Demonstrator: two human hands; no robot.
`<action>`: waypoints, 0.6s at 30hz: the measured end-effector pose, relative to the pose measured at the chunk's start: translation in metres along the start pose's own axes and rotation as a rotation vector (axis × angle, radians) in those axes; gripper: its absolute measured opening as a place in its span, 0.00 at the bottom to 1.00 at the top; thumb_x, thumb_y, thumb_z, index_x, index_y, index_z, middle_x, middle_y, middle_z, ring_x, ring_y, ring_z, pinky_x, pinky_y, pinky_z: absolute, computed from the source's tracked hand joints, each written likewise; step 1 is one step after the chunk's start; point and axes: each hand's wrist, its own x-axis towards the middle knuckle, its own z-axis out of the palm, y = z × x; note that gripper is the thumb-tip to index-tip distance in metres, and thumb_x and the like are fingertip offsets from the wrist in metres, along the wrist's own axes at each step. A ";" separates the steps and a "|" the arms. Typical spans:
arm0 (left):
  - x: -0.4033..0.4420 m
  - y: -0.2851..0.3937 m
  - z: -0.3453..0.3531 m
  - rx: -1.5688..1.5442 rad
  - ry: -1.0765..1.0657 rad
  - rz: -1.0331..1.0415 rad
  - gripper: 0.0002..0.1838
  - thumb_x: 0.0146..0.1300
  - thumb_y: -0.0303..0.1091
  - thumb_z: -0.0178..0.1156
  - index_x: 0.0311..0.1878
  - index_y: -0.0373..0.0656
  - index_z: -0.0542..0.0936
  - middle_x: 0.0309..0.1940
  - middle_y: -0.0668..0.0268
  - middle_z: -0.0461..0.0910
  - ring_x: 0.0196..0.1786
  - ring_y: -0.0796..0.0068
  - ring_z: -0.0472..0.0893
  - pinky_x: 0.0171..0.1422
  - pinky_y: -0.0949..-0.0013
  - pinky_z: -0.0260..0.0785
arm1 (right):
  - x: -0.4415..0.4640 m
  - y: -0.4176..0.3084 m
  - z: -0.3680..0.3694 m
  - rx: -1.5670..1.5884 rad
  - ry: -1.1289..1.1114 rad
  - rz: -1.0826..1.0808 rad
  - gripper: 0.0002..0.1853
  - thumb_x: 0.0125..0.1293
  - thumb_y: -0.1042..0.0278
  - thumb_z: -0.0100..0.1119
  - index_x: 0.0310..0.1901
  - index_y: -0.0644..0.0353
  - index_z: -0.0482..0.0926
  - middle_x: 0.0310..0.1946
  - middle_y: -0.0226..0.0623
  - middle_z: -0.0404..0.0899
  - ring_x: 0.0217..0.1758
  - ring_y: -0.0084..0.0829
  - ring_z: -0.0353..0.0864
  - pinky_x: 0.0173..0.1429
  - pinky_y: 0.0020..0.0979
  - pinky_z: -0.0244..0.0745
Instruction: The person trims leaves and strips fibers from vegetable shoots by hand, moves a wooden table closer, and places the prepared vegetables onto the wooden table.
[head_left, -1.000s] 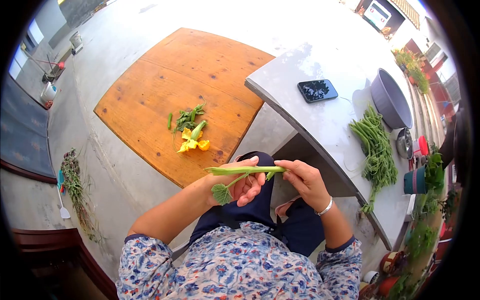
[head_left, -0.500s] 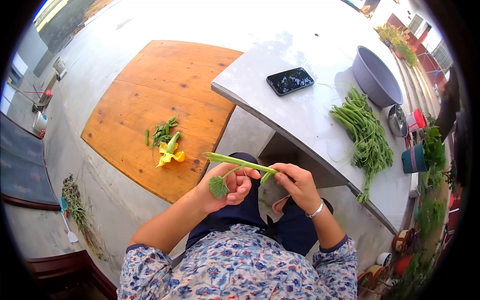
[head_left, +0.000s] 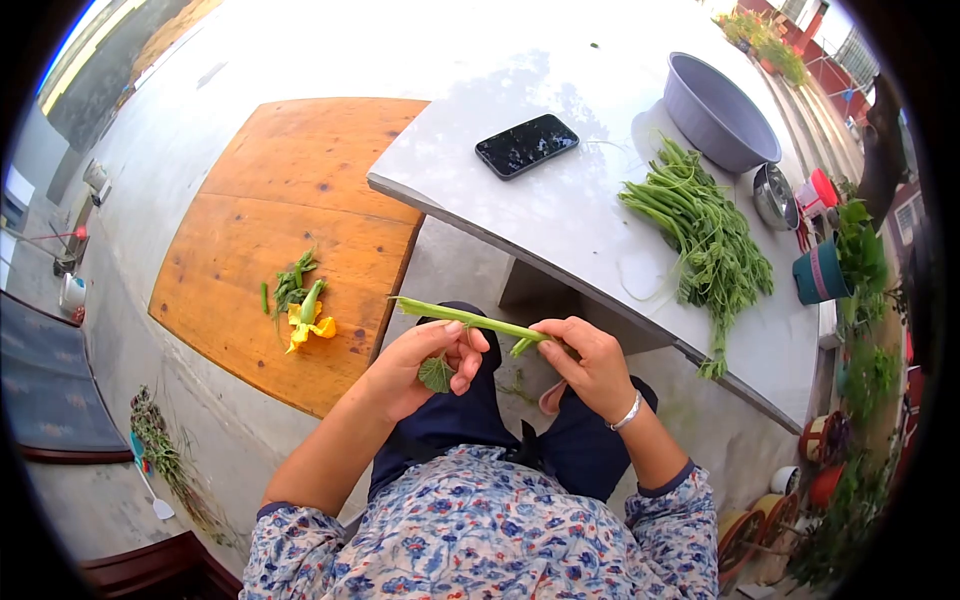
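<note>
A light green vegetable stem (head_left: 497, 326) with a small leaf (head_left: 435, 374) lies across both my hands above my lap. My left hand (head_left: 422, 368) has its thumb and fingers closed at the stem's left part, and the leaf hangs against those fingers. My right hand (head_left: 588, 362), a silver bangle at its wrist, pinches the right end, where a short cut piece sticks out below. On the wooden board to the left are a yellow squash blossom (head_left: 311, 322), some wilted green trimmings (head_left: 293, 283) and a short stem piece (head_left: 264, 297).
The wooden tabletop (head_left: 300, 180) meets a pale stone table (head_left: 440, 170). On the stone table are a phone (head_left: 527, 146), a heap of green shoots (head_left: 700, 235), a grey-purple basin (head_left: 722, 115) and a metal bowl (head_left: 775, 197). A planter (head_left: 822, 273) stands beyond its right edge.
The view has shifted, so the tables sit further left. My left hand has its thumb raised to the stem, and the leaf has turned and dropped closer to the fingers. My right hand keeps its hold.
</note>
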 end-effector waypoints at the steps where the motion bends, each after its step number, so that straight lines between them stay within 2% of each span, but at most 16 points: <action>1: 0.002 -0.001 0.001 0.001 -0.002 -0.003 0.17 0.70 0.40 0.49 0.42 0.33 0.78 0.26 0.61 0.78 0.28 0.74 0.76 0.36 0.71 0.68 | -0.001 0.000 0.000 0.009 0.015 0.001 0.09 0.65 0.69 0.60 0.44 0.59 0.82 0.29 0.36 0.78 0.27 0.32 0.78 0.33 0.30 0.73; 3: 0.005 -0.002 0.003 0.079 0.050 0.007 0.15 0.70 0.37 0.51 0.42 0.34 0.80 0.26 0.61 0.79 0.30 0.74 0.78 0.40 0.71 0.71 | -0.002 0.001 -0.003 0.017 0.034 0.002 0.09 0.64 0.69 0.61 0.44 0.59 0.82 0.29 0.36 0.78 0.26 0.31 0.78 0.32 0.29 0.73; 6: 0.004 -0.002 0.006 0.171 0.150 0.027 0.12 0.68 0.34 0.54 0.39 0.34 0.81 0.25 0.62 0.79 0.31 0.73 0.79 0.42 0.70 0.72 | -0.002 0.003 -0.005 -0.008 0.042 -0.021 0.09 0.63 0.69 0.62 0.44 0.59 0.82 0.29 0.35 0.78 0.25 0.29 0.77 0.31 0.28 0.72; 9: 0.004 -0.003 0.008 0.180 0.164 0.047 0.12 0.68 0.33 0.54 0.37 0.33 0.81 0.25 0.62 0.79 0.31 0.74 0.79 0.43 0.70 0.72 | -0.002 0.001 -0.006 -0.001 0.060 -0.034 0.08 0.63 0.69 0.62 0.43 0.59 0.82 0.29 0.35 0.78 0.24 0.30 0.77 0.31 0.28 0.72; 12: 0.005 -0.004 0.007 0.189 0.162 0.075 0.11 0.68 0.32 0.54 0.36 0.33 0.81 0.24 0.63 0.79 0.31 0.73 0.79 0.43 0.70 0.72 | -0.003 -0.002 -0.006 0.031 0.065 0.025 0.08 0.63 0.69 0.62 0.43 0.57 0.82 0.32 0.35 0.79 0.30 0.30 0.78 0.35 0.29 0.73; 14: 0.006 -0.004 0.008 0.192 0.139 0.077 0.11 0.67 0.31 0.54 0.37 0.34 0.81 0.25 0.63 0.79 0.31 0.74 0.79 0.43 0.71 0.71 | 0.000 -0.001 -0.006 -0.100 0.064 -0.110 0.08 0.62 0.69 0.63 0.43 0.57 0.82 0.35 0.34 0.79 0.38 0.31 0.79 0.39 0.29 0.74; 16: 0.007 -0.005 0.010 0.193 0.112 0.075 0.10 0.67 0.30 0.54 0.37 0.34 0.81 0.26 0.63 0.79 0.32 0.74 0.79 0.44 0.71 0.71 | 0.000 -0.001 -0.002 -0.043 0.078 -0.101 0.08 0.62 0.69 0.62 0.43 0.57 0.82 0.36 0.34 0.79 0.41 0.32 0.79 0.42 0.31 0.73; 18: 0.007 -0.005 0.015 0.351 0.128 0.159 0.11 0.68 0.34 0.55 0.39 0.36 0.82 0.31 0.65 0.81 0.35 0.79 0.78 0.45 0.75 0.69 | 0.003 -0.002 0.003 0.013 0.093 -0.095 0.08 0.63 0.69 0.62 0.43 0.57 0.82 0.36 0.34 0.79 0.43 0.34 0.78 0.45 0.32 0.73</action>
